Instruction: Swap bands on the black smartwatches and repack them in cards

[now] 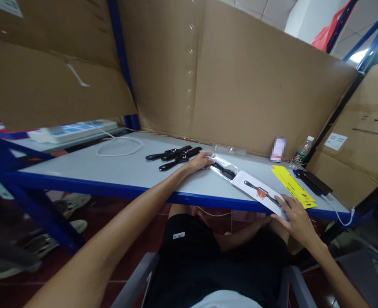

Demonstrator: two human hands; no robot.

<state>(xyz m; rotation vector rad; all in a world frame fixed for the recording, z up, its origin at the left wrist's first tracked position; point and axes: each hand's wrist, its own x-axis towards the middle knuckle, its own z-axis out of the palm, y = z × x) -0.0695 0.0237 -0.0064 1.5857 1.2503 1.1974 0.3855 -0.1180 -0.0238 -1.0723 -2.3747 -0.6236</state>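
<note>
My left hand [200,162] has its fingers closed at the left end of a clear plastic tray [220,165]. Inside that tray lies a black two-handled tool [226,172], which looks like a spokeshave. The tray's right end meets a white printed card sleeve [256,191] showing a picture of the same kind of tool. My right hand [293,216] grips the lower right end of the sleeve, thumb below and fingers on top, over the table's front edge. Several loose black spokeshaves [179,158] lie in a group just left of my left hand.
Yellow printed cards [293,187] lie right of the sleeve, beside a black device [314,182] with a white cable. A plastic bottle [302,152] stands behind them. Clear plastic pieces [229,149] rest along the cardboard wall [240,85]. A white cable [120,145] loops at left.
</note>
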